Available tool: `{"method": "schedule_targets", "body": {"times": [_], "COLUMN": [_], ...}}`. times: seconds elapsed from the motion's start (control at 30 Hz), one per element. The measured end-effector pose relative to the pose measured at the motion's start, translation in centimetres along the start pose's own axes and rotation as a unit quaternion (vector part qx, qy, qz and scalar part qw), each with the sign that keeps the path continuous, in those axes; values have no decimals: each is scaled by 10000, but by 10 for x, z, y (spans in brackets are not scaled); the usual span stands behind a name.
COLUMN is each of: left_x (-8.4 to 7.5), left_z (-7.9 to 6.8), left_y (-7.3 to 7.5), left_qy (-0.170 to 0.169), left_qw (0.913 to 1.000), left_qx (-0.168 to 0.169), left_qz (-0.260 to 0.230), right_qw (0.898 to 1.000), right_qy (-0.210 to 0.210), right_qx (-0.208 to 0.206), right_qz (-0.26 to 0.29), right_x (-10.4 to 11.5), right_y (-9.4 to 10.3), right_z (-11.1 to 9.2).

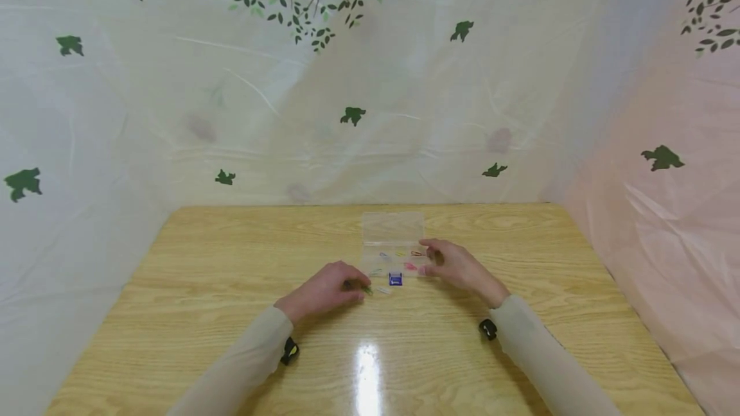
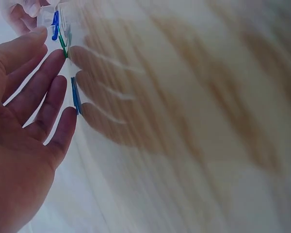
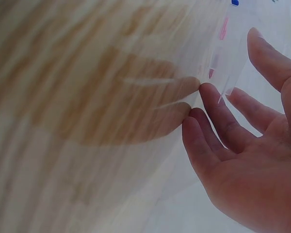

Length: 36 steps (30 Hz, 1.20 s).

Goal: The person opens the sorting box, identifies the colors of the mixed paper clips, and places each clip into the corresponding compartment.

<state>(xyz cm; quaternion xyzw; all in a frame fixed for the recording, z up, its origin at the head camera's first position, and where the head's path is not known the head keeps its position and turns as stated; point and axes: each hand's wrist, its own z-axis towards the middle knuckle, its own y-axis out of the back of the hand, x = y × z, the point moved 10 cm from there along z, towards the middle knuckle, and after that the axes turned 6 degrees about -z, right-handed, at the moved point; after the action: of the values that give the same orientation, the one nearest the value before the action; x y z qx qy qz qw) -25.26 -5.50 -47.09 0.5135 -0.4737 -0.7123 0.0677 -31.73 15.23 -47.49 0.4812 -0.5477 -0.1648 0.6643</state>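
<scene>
A clear plastic box (image 1: 393,226) lies with its lid raised on the table. Inside show a blue paper clip (image 1: 384,255), a yellow paper clip (image 1: 400,254), a red paper clip (image 1: 416,253) and something pink (image 1: 410,266). My right hand (image 1: 459,266) is at the box's right side, fingers loosely spread; in the right wrist view, fingertips reach the table by its edge. My left hand (image 1: 329,287) has its fingertips down beside a green paper clip (image 2: 63,42), with a blue paper clip (image 2: 75,94) under the outer fingers. No grip shows.
A small dark-blue piece (image 1: 396,279) stands at the box's front, a pale paper clip (image 1: 384,290) beside it. The wooden table (image 1: 231,242) backs onto a leaf-printed sheet (image 1: 405,146). Black wrist devices show at the left sleeve (image 1: 272,320) and right sleeve (image 1: 520,320).
</scene>
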Motion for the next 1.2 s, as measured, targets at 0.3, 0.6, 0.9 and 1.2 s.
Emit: {"method": "schedule_targets", "body": {"times": [0.3,0.6,0.9,1.2], "left_x": [-2,-11,-14,-5], "left_z": [0,1,1,5], "left_y": [0,-5,-6,-3], "left_qy": [-72,-431,-489,-185], "left_qw": [9998,9969,9940,9969], "left_qx": [-170,-5,71,44], "left_qz": [60,664,976,767], "right_qw": [10000,10000,9999,9999], "right_qy": [38,-23,3,-25], "right_qx": [4,19,15,22], "right_qz": [40,51,99,109], "right_x": [1,0,0,1], "right_y": [-1,-1,-1,0], "right_z": [0,-1,0,1]}}
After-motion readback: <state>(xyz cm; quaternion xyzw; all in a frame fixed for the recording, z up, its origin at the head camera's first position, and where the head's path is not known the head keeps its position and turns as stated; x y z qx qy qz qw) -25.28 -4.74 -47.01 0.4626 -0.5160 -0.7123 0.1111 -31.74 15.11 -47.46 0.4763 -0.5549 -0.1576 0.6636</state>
